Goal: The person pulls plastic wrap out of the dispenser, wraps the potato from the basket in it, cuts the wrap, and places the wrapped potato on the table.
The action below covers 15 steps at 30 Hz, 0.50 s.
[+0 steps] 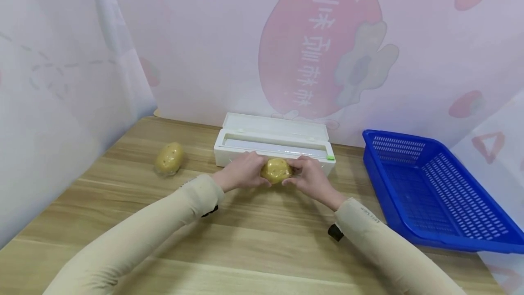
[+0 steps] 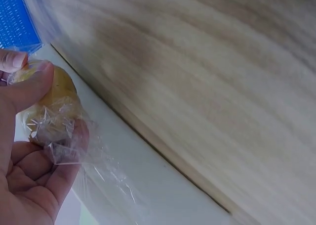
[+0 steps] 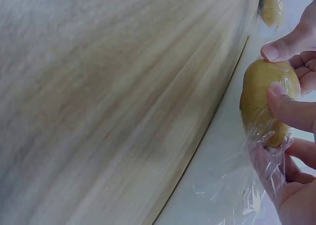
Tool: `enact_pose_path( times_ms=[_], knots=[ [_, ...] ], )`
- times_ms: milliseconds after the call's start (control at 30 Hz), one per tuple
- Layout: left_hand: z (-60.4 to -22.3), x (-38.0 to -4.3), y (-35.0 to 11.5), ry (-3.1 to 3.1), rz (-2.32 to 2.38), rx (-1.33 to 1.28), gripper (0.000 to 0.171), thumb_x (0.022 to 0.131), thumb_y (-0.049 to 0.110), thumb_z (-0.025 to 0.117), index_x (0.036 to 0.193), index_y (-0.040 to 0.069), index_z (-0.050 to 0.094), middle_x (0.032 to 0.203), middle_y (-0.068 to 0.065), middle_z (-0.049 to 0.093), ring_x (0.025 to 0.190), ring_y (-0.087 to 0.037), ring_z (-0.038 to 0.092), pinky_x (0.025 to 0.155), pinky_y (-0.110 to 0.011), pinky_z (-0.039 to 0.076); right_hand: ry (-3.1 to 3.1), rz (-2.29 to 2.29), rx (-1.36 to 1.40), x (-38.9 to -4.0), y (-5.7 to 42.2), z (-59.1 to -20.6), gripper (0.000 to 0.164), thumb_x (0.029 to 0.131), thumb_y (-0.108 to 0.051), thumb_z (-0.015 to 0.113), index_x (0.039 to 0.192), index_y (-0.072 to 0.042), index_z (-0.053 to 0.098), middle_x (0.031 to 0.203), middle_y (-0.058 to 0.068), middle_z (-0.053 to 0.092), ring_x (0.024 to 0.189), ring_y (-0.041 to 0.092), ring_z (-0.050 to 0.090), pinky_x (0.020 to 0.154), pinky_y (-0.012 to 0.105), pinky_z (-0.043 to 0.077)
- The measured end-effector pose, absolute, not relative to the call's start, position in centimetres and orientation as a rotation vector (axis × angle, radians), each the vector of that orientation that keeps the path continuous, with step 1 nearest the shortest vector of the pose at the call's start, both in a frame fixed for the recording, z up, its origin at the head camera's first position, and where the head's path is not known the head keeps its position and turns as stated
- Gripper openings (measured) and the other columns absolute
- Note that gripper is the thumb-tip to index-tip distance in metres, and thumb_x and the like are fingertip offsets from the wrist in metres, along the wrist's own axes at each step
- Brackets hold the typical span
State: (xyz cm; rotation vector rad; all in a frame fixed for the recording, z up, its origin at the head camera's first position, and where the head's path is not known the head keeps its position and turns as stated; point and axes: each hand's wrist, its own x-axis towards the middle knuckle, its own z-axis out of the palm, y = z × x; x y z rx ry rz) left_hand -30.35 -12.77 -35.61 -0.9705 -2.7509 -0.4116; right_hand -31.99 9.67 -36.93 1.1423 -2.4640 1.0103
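Both hands hold one yellow potato [image 1: 276,170] in front of the white cling film box [image 1: 275,142]. My left hand [image 1: 245,170] grips its left end, thumb on the near side. At the other end, my right hand [image 1: 309,177] pinches it between thumb and fingers. Clear cling film [image 2: 64,131] is gathered around the potato, and loose film trails past the fingers in the left wrist view. In the right wrist view crumpled film [image 3: 266,160] hangs over the fingers of the right hand. Part of the potato is hidden by the hands.
A second potato [image 1: 169,158], wrapped in film, lies on the wooden table [image 1: 245,249] at the left. The box's lid [image 1: 275,125] stands open against the back wall. To the right is a blue plastic basket [image 1: 393,195] with perforated sides.
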Motion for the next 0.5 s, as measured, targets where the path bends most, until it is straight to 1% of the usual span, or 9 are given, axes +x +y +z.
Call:
enact_pose_path(
  times_ms=[233,367,500],
  knots=[
    [-35.15,-30.6,-13.0,-2.81,-0.417,-0.987,0.038,0.072,0.027,0.09,0.095,0.006,0.068,0.075,0.005,0.061,0.061,-0.009,0.055,0.055,-0.023,0.046,-2.49,1.014,1.108,-32.04,9.47,-37.01,0.054,0.065,-0.006,0.092,0.112,0.006,0.07,0.096,0.012,0.071,0.083,0.018,0.062,0.07,0.023,0.054],
    [-35.23,-30.66,-12.83,-2.83,-0.355,-0.963,0.042,0.072,0.028,0.09,0.098,0.005,0.068,0.078,0.003,0.062,0.065,-0.01,0.056,0.057,-0.024,0.047,-2.505,1.005,1.086,-32.13,9.43,-37.13,0.051,0.064,-0.008,0.092,0.11,0.004,0.072,0.094,0.01,0.071,0.082,0.018,0.061,0.069,0.026,0.055],
    [-35.39,-30.44,-12.55,-2.812,-0.293,-0.95,0.048,0.072,0.03,0.09,0.103,0.002,0.066,0.085,-0.002,0.066,0.07,-0.012,0.059,0.061,-0.026,0.05,-2.536,0.976,1.056,-32.13,9.59,-37.09,0.054,0.062,-0.011,0.094,0.109,0.004,0.072,0.094,0.01,0.071,0.082,0.017,0.061,0.07,0.027,0.054]
  ],
)
